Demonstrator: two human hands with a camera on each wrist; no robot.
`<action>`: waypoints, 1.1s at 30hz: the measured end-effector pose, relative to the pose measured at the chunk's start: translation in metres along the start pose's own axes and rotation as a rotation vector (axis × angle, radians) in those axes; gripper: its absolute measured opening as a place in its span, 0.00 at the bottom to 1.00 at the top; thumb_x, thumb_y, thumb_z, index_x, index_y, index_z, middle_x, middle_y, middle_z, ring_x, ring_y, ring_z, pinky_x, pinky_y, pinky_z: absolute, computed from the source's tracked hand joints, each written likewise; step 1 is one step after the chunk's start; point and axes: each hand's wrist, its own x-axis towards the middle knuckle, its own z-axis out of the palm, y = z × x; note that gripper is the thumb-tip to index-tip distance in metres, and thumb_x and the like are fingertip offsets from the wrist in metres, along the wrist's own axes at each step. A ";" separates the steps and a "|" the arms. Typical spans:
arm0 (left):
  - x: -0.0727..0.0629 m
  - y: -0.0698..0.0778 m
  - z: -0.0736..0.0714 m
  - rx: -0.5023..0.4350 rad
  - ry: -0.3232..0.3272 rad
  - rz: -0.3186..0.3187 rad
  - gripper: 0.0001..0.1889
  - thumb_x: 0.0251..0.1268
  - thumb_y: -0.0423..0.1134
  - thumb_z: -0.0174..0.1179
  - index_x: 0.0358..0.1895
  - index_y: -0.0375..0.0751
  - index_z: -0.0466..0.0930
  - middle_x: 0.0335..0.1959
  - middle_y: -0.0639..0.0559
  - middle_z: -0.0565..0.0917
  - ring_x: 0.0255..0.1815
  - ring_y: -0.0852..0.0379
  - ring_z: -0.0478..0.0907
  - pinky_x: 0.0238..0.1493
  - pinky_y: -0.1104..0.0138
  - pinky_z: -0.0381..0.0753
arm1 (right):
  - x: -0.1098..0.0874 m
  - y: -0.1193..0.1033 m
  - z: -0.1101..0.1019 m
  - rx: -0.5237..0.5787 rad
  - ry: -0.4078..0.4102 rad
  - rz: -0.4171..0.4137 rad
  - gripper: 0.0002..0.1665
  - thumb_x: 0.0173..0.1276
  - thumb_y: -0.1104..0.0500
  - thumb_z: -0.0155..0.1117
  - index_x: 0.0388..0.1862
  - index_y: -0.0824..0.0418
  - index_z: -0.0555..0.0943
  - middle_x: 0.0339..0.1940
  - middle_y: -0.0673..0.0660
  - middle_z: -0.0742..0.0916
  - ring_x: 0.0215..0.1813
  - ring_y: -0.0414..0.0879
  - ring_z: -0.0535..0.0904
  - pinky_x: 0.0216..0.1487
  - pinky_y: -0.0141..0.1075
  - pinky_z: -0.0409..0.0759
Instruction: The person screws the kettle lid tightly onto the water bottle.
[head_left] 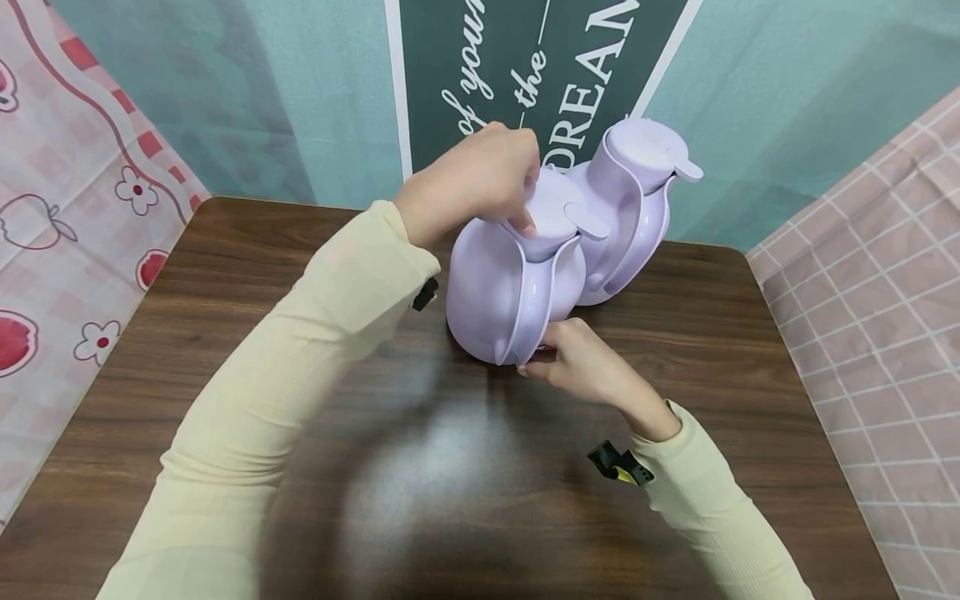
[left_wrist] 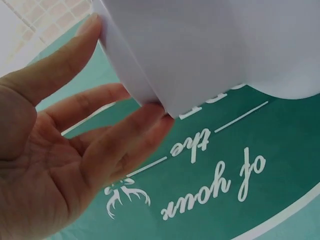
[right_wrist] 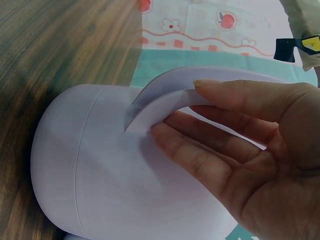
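Two pale lilac thermos jugs stand close together toward the back of the table. My left hand (head_left: 480, 171) reaches over the nearer thermos jug (head_left: 483, 275) and holds its lid (head_left: 549, 212) at the rim between thumb and fingers. In the left wrist view, the fingertips press on the lid's edge (left_wrist: 125, 70). Low on the same jug, my right hand (head_left: 581, 362) grips the lower part of the handle (right_wrist: 162, 105), thumb outside and fingers inside the loop. Just behind and to the right is the other thermos jug (head_left: 600, 196), partly hidden by the nearer one.
Dark wood-grain tabletop (head_left: 450, 500) spreads in front of the jugs. A light blue cloth (head_left: 330, 100) with a dark green lettered panel (head_left: 435, 67) hangs behind. Fruit-and-flower cloth (head_left: 67, 250) borders the left, pink checked cloth (head_left: 877, 333) the right.
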 end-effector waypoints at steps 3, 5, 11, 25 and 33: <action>0.001 -0.004 -0.003 0.000 -0.041 0.011 0.23 0.48 0.47 0.69 0.49 0.43 0.79 0.49 0.52 0.76 0.56 0.52 0.61 0.51 0.64 0.67 | 0.000 -0.001 0.000 0.004 -0.007 0.007 0.05 0.49 0.68 0.67 0.23 0.60 0.80 0.22 0.48 0.81 0.28 0.41 0.76 0.34 0.38 0.75; 0.002 -0.005 -0.005 -0.004 -0.064 0.011 0.26 0.49 0.47 0.69 0.54 0.45 0.77 0.55 0.54 0.74 0.60 0.52 0.58 0.54 0.63 0.65 | 0.000 -0.001 0.000 0.007 -0.010 0.009 0.04 0.49 0.68 0.67 0.23 0.61 0.80 0.22 0.48 0.81 0.28 0.41 0.76 0.34 0.37 0.75; 0.002 -0.006 -0.006 -0.004 -0.081 0.014 0.28 0.50 0.46 0.68 0.57 0.46 0.75 0.58 0.54 0.72 0.62 0.52 0.57 0.56 0.62 0.64 | 0.000 -0.001 0.000 0.008 -0.012 0.015 0.05 0.49 0.68 0.67 0.24 0.61 0.81 0.22 0.48 0.81 0.29 0.41 0.76 0.34 0.37 0.75; -0.011 0.010 0.009 -0.024 0.096 -0.039 0.27 0.46 0.48 0.70 0.48 0.37 0.75 0.39 0.49 0.78 0.40 0.52 0.72 0.42 0.63 0.72 | -0.001 -0.001 -0.001 0.009 -0.012 0.021 0.06 0.47 0.69 0.69 0.24 0.61 0.81 0.23 0.48 0.82 0.30 0.41 0.77 0.35 0.38 0.76; -0.009 0.010 0.007 -0.008 0.081 -0.037 0.22 0.46 0.47 0.70 0.42 0.38 0.76 0.32 0.51 0.77 0.36 0.54 0.72 0.37 0.66 0.71 | -0.002 -0.001 -0.001 0.003 -0.003 0.015 0.07 0.47 0.69 0.69 0.24 0.60 0.80 0.23 0.48 0.81 0.29 0.41 0.76 0.35 0.38 0.75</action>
